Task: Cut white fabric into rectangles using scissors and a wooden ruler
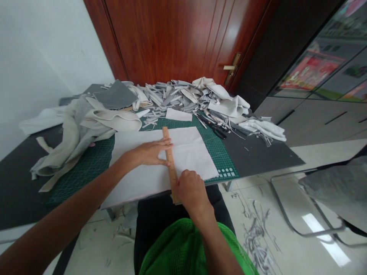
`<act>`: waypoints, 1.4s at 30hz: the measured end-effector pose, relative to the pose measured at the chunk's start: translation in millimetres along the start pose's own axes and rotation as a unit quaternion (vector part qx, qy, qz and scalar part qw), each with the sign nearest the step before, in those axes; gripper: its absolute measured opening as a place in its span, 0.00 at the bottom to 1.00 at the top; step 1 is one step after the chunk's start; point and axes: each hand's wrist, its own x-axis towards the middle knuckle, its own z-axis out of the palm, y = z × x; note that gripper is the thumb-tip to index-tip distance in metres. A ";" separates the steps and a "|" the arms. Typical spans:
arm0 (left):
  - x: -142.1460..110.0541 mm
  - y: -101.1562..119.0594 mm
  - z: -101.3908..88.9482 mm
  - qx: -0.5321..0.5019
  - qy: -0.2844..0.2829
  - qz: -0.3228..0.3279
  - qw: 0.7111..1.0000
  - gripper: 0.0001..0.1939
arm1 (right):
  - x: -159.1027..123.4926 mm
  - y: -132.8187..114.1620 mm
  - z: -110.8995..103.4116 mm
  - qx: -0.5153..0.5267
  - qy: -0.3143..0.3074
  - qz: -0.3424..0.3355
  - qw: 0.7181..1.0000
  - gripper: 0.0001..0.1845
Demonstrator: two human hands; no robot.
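A wooden ruler point(171, 162) lies lengthwise across a white sheet of fabric-like material point(132, 179), its near end reaching past the sheet's front edge. My left hand point(153, 152) rests flat on the ruler and the sheet, thumb and fingers spread, fingertips on the wood. Closed in a fist, my right hand point(192, 187) is against the ruler's right side near its close end. Whatever that fist holds is hidden by the fingers. Under the sheet is a green cutting mat point(220, 156) with grid lines.
Grey and white scraps point(169, 95) are heaped along the back of the dark table point(258, 160). Rolled pale material point(69, 133) lies at the left. Black-handled scissors point(216, 129) sit on the mat's right. A chair point(304, 229) stands right, near offcuts point(256, 236) on the floor.
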 end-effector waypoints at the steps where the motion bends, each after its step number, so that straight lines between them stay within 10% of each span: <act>1: 0.0 0.3 -0.3 0.000 -0.004 -0.001 1.000 0.49 | -3.4 1.7 -0.5 0.002 -0.007 0.002 1.000 0.14; 10: -3.2 -0.8 0.6 -0.006 -0.018 -0.006 1.000 0.49 | -25.0 28.3 6.1 0.032 -0.046 -0.026 0.998 0.09; 21: -9.3 15.3 14.3 -0.013 0.031 -0.036 0.999 0.31 | 72.4 124.9 -40.9 0.079 0.259 -0.004 0.963 0.08; 32: -13.3 13.9 15.2 -0.019 0.039 -0.026 0.999 0.34 | 147.2 168.7 -33.7 0.090 0.271 0.033 0.958 0.08; 42: -6.5 37.3 33.1 0.023 0.141 -0.053 0.988 0.23 | 199.4 202.9 -39.5 0.270 0.188 -0.074 0.941 0.14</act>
